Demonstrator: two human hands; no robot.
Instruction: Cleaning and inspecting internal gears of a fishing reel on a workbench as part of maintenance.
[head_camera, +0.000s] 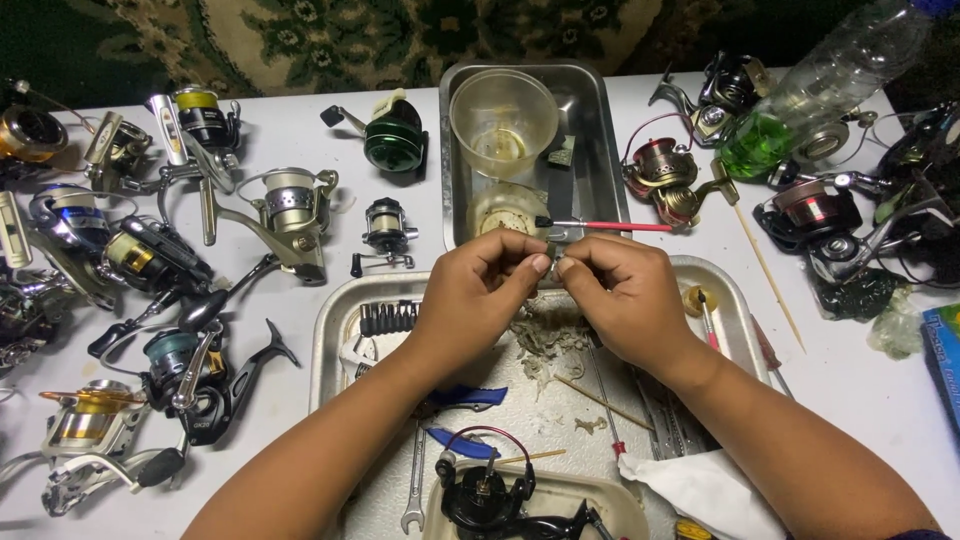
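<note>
My left hand (478, 292) and my right hand (620, 292) meet fingertip to fingertip over a metal tray (330, 320). Between them they pinch a small metal part (553, 262), mostly hidden by the fingers. Greyish scraps and grime (545, 340) lie on the tray just below the hands. A red-handled brush (610, 225) rests on the edge of a deeper metal pan (600, 130) just beyond my fingers. A partly stripped black reel (485, 495) with red wire sits near my left forearm.
Several fishing reels (170, 260) crowd the left of the white table; more reels (830, 215) lie at the right. A clear plastic cup (503, 120) stands in the pan. A plastic bottle with green liquid (815, 90) lies at the back right. A wrench (415, 490), a bit set (390, 317) and a white tissue (700, 490) sit on the tray.
</note>
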